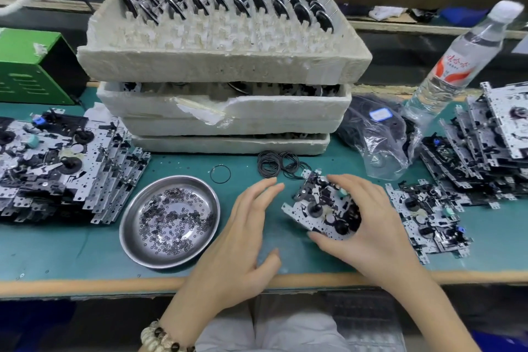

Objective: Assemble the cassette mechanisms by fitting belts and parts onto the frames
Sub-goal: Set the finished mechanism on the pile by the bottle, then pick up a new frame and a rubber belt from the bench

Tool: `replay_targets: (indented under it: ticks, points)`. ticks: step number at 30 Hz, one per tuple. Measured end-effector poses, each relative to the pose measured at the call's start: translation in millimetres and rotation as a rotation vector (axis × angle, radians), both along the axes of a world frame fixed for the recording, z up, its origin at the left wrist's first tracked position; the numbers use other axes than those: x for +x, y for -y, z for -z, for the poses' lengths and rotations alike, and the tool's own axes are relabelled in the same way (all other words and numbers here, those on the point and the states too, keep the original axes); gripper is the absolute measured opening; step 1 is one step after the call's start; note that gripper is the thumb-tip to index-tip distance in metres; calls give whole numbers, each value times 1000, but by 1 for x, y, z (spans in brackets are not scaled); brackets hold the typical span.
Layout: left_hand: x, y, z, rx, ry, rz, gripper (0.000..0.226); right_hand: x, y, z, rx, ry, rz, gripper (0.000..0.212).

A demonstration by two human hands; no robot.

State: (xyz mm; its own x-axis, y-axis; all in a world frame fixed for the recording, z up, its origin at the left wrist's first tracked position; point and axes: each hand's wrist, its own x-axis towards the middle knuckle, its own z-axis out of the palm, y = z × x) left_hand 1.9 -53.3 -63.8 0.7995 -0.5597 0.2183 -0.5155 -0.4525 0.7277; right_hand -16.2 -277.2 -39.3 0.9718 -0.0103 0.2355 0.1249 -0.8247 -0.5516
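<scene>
Green matting covers the desk (85, 243), and we take the one round steel dish (168, 264) near its front edge as our marker. We cannot count the many small washers (171, 223) it holds. Behind the dish we count four foam trays (223, 66) in a stack. The top one carries two rows of flywheels (237, 3), packed too closely for a sure count. Left of the dish lies one heap of cassette mechanisms (63, 163), and far to its right a second heap (485, 137). Just behind and to the right of the dish lies one loose belt (220, 173), with a small pile of belts (274, 164) further right. Beyond those, further from the dish, are one plastic bag (380, 134) and one water bottle (457, 57). One green box (31, 66) stands far behind the dish on its left.

Our right hand (368, 226) grips a single cassette mechanism (323, 203) to the right of the dish. The fingers curl over its far edge and the thumb is on its near edge. Our left hand (245, 237) is between the dish and that mechanism, with its fingers spread and nearly straight, holding nothing. We cannot tell whether it touches the desk.
</scene>
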Motion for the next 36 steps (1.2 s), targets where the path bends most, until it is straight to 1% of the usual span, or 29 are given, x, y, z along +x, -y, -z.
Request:
replay_targets:
  ticks: [3,6,8,10,14,18,21,23,26,28,30,34,36]
  points:
    - [-1,0,-1,12,1,-4,86,-9,28,-10,13,42,266,84]
    - [-1,0,-3,22,3,-6,84,-13,59,-15,-48,41,534,83]
    - [-1,1,-3,33,12,-5,83,-15,72,-13,-92,20,641,83]
    - [-1,2,-2,39,21,-1,82,-18,79,-8,-129,1,679,83]
    - [0,2,-1,58,17,-4,79,-25,80,4,-194,20,680,84]
    - [0,2,0,65,29,-8,76,-27,79,9,-189,23,701,89]
    - [0,2,2,69,43,-11,75,-29,70,9,-222,102,697,89]
    - [0,2,3,71,51,-15,73,-28,60,8,-280,231,623,77]
    - [0,2,4,69,56,-18,71,-21,36,9,-309,398,434,44]
    - [1,2,5,68,66,-19,70,-10,16,12,-331,406,293,30]
    - [1,2,6,65,78,-21,70,5,-4,16,-372,370,194,23]
    - [1,2,7,69,83,-24,69,39,-30,20,-427,315,140,18]
    - [1,2,7,76,84,-23,68,53,-37,22,-488,326,128,11]
